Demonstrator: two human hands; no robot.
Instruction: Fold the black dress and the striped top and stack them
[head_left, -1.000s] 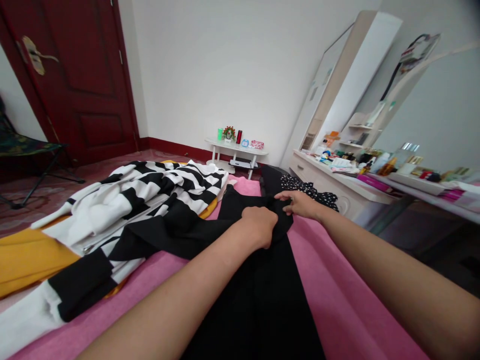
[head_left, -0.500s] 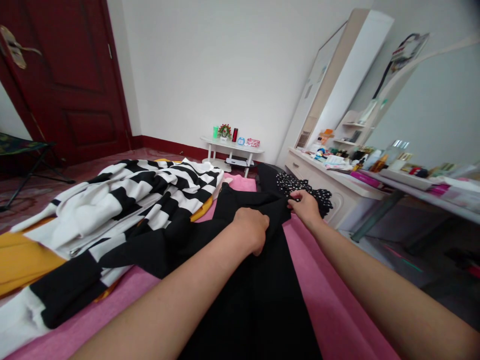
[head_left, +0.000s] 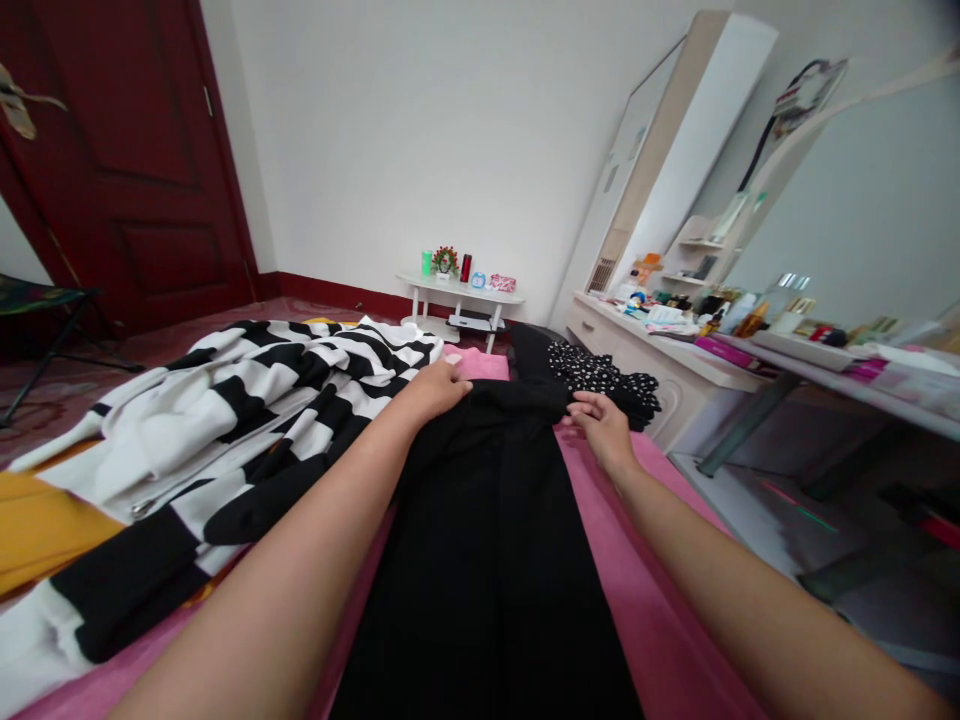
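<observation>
A black garment (head_left: 487, 540) lies lengthwise down the pink bed cover (head_left: 660, 620) in front of me. My left hand (head_left: 437, 386) rests at its far left corner, fingers bent onto the cloth edge. At the far right corner my right hand (head_left: 600, 424) pinches the black cloth. A black-and-white striped garment (head_left: 247, 410) is heaped to the left, touching the black one. A black piece with white dots (head_left: 600, 375) lies just beyond my right hand.
Yellow cloth (head_left: 37, 525) shows under the striped heap. A small white table (head_left: 461, 300) with little items stands by the far wall. A cluttered dresser (head_left: 675, 350) with mirror runs along the right. A dark red door (head_left: 120, 160) and a folding chair (head_left: 37, 320) are at the left.
My left hand has moved from the middle of the black garment out to its far left corner. The bunched cloth now lies flatter and straighter. My right hand stayed at the right corner.
</observation>
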